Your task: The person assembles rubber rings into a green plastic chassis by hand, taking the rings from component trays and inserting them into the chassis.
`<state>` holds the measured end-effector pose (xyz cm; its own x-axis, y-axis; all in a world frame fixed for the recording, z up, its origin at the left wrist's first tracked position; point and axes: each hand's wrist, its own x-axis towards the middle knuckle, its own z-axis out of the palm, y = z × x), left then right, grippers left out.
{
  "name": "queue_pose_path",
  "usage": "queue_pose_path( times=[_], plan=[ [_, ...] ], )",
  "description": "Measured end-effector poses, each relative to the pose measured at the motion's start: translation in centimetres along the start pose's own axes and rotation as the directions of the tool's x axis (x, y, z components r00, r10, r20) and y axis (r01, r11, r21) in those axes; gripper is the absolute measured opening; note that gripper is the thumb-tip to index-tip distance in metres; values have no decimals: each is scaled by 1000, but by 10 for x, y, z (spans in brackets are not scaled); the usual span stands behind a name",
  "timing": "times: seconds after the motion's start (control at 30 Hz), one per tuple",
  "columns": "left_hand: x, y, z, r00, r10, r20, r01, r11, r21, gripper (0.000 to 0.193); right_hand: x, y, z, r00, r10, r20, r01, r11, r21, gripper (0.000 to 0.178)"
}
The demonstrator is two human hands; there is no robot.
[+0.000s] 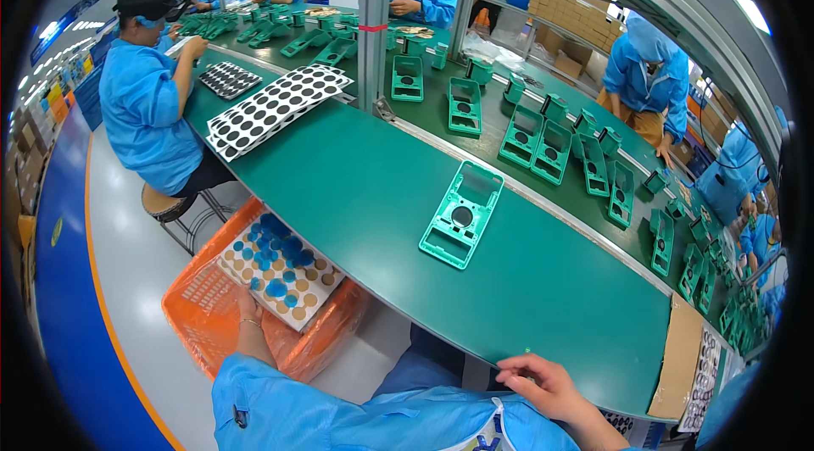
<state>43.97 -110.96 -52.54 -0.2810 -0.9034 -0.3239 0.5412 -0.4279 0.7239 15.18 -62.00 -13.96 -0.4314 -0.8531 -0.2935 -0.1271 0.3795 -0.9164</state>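
At the lower left, my left hand [248, 309] grips the near edge of a white sticker sheet [298, 315]. The sheet has rows of tan circles, with several blue round films scattered over it, and it lies tilted over an orange plastic basket [180, 294]. Some of that hand's fingers are hidden by the sheet. My right hand [547, 385] hovers by the green table's front edge, fingers loosely bent and apart, holding nothing visible. Beyond it, a green plastic housing [462, 214] with a black round pad lies on the table [365, 188].
Sheets of black round stickers [275, 108] lie at the table's left. Brown cardboard [676, 358] sits at its right end. Past a metal rail, a conveyor [432, 125] carries several green housings. A metal post [373, 36] rises there. A co-worker [148, 103] sits at the left; others work across.
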Motion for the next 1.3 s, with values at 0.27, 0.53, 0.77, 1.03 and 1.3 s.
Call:
queue_pose_path(
  times=[0.27, 0.53, 0.77, 1.03, 1.3],
  plan=[
    [79, -26, -7, 975, 46, -216, 80, 839, 538, 34, 10, 7, -17, 987, 135, -87, -130, 990, 61, 24],
    [82, -11, 18, 944, -134, -303, 297, 747, 595, 42, 9, 6, -27, 980, 91, -177, -114, 986, -124, 23],
    [79, 3, 31, 973, -128, -193, 187, 925, 330, 37, -1, 13, -29, 975, 87, -205, -95, 995, -26, 22],
    [102, 2, 54, 810, 319, 492, -236, -590, 772, 25, -25, 10, -48, 932, -125, -341, 18, 954, -300, 21],
    [72, 21, 97, 886, 145, 440, -376, -330, 866, 13, -125, 60, -116, 479, -285, -830, -251, 862, -441, 10]
  ],
)
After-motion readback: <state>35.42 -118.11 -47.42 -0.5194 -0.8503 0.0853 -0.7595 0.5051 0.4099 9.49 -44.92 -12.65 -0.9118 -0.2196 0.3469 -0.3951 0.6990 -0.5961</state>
